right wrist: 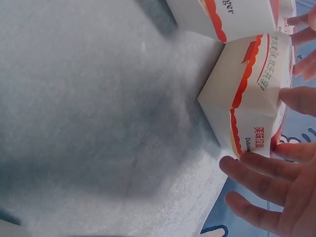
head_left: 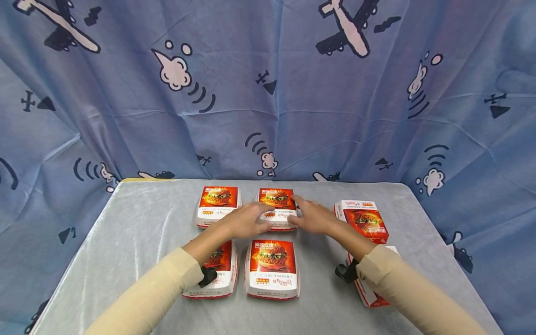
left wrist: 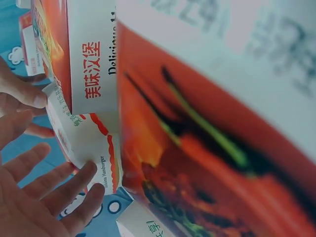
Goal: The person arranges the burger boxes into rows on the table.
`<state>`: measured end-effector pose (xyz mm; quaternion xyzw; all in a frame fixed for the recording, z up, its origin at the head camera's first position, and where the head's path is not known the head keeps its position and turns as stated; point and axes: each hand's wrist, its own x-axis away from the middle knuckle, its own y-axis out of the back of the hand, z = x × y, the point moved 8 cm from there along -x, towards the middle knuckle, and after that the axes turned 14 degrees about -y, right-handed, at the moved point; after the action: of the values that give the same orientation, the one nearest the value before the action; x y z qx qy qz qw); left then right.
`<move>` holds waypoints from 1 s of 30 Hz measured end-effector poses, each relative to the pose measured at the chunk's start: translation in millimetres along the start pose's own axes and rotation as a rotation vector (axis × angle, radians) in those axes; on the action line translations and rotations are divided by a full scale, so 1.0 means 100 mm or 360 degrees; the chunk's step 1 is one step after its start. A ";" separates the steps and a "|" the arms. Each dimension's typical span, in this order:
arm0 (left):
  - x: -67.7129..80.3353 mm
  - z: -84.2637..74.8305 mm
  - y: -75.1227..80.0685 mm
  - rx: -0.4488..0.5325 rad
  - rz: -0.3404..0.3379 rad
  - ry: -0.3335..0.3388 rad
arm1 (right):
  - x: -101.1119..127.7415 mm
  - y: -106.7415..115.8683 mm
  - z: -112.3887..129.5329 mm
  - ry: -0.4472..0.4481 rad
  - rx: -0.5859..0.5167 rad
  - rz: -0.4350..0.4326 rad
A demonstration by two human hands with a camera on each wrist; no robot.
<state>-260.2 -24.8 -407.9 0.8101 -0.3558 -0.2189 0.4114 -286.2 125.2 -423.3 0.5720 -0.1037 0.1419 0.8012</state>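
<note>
At the back middle of the table, a white-and-red hamburger box [head_left: 276, 200] lies flat between both hands. My left hand [head_left: 247, 221] is at its left side, fingers loosely spread in the left wrist view. On the other side my right hand [head_left: 314, 216] has its fingertips against or very near the box's side [right wrist: 256, 94]; exact contact is hard to tell. Close to the left hand lies the back left hamburger box [head_left: 218, 197]. Nearer me are a front middle hamburger box [head_left: 272, 270] and a front left one [head_left: 226, 265], partly covered by the left forearm.
On the right, a hamburger box [head_left: 364, 221] lies turned the other way. Another box [head_left: 370, 284] sits in front of it, partly hidden by the right sleeve. The grey cloth-covered table [head_left: 121, 260] ends at a blue patterned curtain [head_left: 293, 139].
</note>
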 end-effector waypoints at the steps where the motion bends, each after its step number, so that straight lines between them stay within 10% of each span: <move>1: 0.00 0.00 0.00 0.0003 -0.0002 0.0003 | 0.00 0.00 0.00 0.0003 -0.0004 0.0001; 30: 0.04 0.02 0.02 -0.0019 -0.0001 0.0051 | -0.04 -0.05 0.02 -0.0009 0.0003 0.0046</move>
<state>-259.5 -30.1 -407.6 0.8111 -0.3476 -0.2080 0.4219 -288.0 121.7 -428.0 0.5715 -0.1143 0.1520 0.7983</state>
